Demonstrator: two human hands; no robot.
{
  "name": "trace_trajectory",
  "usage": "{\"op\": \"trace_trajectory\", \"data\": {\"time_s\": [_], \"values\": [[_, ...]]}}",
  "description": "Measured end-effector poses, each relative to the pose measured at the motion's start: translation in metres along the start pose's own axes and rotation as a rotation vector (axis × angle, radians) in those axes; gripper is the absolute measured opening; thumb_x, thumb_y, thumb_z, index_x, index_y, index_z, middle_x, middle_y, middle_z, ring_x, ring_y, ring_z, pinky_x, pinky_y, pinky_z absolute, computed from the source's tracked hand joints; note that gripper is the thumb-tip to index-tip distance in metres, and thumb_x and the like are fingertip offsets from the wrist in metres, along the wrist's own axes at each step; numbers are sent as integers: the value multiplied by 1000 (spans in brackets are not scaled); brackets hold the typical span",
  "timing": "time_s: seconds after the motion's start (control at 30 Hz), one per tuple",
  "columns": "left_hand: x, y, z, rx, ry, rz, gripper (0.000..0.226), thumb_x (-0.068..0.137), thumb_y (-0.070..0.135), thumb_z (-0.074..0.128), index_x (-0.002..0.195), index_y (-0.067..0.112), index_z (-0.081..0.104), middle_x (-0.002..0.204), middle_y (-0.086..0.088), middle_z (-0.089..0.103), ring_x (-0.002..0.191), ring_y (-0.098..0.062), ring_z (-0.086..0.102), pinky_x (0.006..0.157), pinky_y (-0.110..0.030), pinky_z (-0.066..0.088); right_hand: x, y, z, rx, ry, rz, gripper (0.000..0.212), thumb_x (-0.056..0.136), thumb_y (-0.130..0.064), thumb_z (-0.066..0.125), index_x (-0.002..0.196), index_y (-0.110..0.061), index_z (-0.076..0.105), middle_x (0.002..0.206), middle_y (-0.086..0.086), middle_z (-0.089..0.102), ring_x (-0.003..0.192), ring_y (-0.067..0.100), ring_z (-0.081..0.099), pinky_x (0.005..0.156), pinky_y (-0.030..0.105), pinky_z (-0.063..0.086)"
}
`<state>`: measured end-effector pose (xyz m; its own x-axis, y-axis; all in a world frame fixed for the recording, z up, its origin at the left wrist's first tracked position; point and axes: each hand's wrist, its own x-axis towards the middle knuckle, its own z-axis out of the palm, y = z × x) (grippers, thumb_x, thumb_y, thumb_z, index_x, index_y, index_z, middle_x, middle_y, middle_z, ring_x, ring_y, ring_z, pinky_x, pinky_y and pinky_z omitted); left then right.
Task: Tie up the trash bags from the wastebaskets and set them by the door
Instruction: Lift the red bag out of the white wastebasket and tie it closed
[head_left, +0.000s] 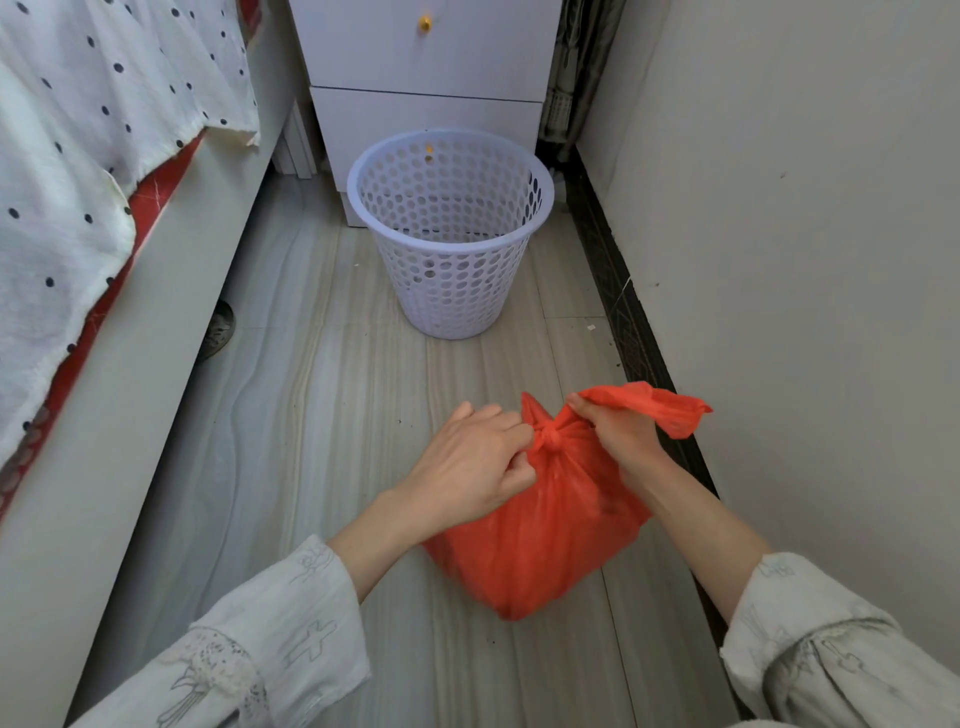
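A full red-orange trash bag (540, 540) sits on the tiled floor in front of me, with a knot at its top between my hands. My left hand (470, 462) is closed on the bag's left flap right beside the knot. My right hand (615, 431) grips the right flap, whose loose end sticks out to the right. Further ahead stands a pale lavender perforated wastebasket (449, 234), upright, with no bag inside.
A white drawer cabinet (426, 67) stands behind the basket. A bed with a polka-dot sheet (67, 171) and white frame runs along the left. A plain wall (810, 260) with dark baseboard closes the right. A shoe (218, 330) peeks out under the bed.
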<state>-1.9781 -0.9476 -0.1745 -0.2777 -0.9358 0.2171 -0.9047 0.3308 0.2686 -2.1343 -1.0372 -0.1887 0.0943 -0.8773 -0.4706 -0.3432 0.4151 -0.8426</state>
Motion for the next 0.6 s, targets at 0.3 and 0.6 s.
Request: {"op": "trace_trajectory", "data": {"time_s": [0.3,0.6], "values": [[-1,1,-4,-129,-116,-83,26,74,38,24,74,19,42,80,-3,54,83,-23,50,76,-33,34,11,-8,-18,-90,74,14,31,73,-42,70,86,-14,68,98,8,68,97,26,62,97,39,44],[-32,-15,-36,-512,-384,-503,35,86,37,44,93,6,59,84,-2,51,84,-20,51,80,-26,37,-49,-52,-14,-306,-239,128,26,87,-33,58,99,-12,67,96,1,62,93,14,57,98,30,39]]}}
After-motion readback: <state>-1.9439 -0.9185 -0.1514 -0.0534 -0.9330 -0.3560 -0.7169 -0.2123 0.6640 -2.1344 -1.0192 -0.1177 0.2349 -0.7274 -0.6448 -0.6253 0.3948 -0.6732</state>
